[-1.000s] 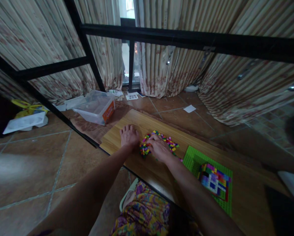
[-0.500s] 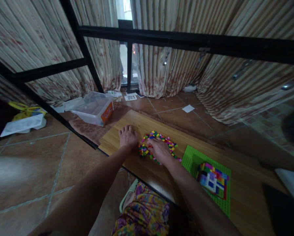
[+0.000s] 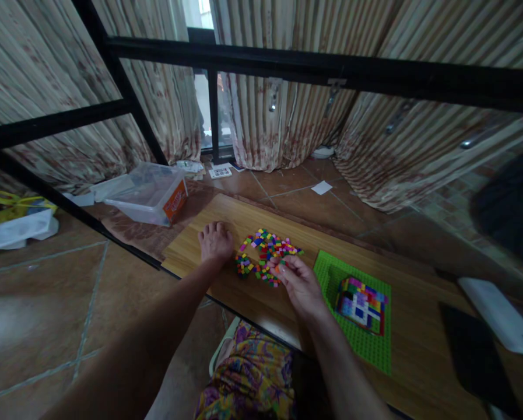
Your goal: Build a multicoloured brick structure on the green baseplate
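A wooden table [image 3: 248,213] carries a loose spread of small coloured toy bricks [image 3: 267,242]. My left hand [image 3: 216,242] lies palm down on the wood just left of the bricks, fingers slightly apart, with nothing seen in it. Over the right side of the spread, my right hand [image 3: 302,286] pinches a small orange brick [image 3: 280,268] between thumb and fingers. To the right of that hand lies a green baseplate [image 3: 331,268], bearing a block of joined bricks [image 3: 361,303] in many colours with white and blue in the middle.
A clear plastic bin [image 3: 145,192] with an orange label stands on the floor beyond the table's left end. A dark flat panel [image 3: 475,350] and a white object [image 3: 497,312] are at the right. Black-framed glass [image 3: 261,58] rises behind the table, before striped curtains.
My right hand has lifted from the bricks and drawn back toward the right, now with an orange brick in its fingertips. My left hand stays resting on the table. The view has shifted slightly.
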`<state>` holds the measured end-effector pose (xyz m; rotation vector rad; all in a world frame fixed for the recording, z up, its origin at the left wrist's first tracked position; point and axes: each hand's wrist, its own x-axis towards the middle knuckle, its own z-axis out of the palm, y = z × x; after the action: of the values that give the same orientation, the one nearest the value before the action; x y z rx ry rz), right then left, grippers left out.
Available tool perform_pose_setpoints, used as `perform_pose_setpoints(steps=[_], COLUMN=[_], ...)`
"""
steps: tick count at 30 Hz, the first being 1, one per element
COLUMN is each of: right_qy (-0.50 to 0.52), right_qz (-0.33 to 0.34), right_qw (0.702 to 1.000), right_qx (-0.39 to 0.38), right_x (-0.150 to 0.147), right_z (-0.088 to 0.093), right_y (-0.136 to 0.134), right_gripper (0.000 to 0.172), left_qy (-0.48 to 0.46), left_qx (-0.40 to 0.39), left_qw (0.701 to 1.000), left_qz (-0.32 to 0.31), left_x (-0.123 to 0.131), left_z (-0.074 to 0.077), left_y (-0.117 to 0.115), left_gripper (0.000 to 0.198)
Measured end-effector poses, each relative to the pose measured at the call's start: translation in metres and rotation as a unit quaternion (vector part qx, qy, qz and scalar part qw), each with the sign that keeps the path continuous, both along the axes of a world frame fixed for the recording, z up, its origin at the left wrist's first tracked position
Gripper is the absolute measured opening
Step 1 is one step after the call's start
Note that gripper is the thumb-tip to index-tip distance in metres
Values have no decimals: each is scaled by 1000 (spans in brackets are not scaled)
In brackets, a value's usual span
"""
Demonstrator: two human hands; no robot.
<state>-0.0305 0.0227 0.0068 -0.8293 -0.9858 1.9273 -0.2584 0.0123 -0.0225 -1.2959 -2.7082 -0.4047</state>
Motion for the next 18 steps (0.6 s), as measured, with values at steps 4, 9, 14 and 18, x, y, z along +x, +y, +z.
perform_pose_setpoints(steps=[4, 9, 14, 18], right_qy=[31, -10, -10, 3], right_qz=[-8, -5, -42, -45], right_qw=[999, 996, 992, 990], right_qx=[-31, -89, -120, -135], right_x=[7, 14, 23, 30], right_z=[7, 4, -5, -8], right_y=[-6, -13, -25, -30], right_gripper=[32, 38, 31, 27], left_qy=[3, 10, 3, 0], left_qx=[1, 1, -4, -6], left_qw=[1000, 1000, 1000, 1000], left_qz=[1, 3, 1, 6], left_x=[-1, -2, -2, -1], left_z=[-1, -3, -3, -2], left_y=[1, 2, 2, 2], left_gripper=[39, 39, 40, 40])
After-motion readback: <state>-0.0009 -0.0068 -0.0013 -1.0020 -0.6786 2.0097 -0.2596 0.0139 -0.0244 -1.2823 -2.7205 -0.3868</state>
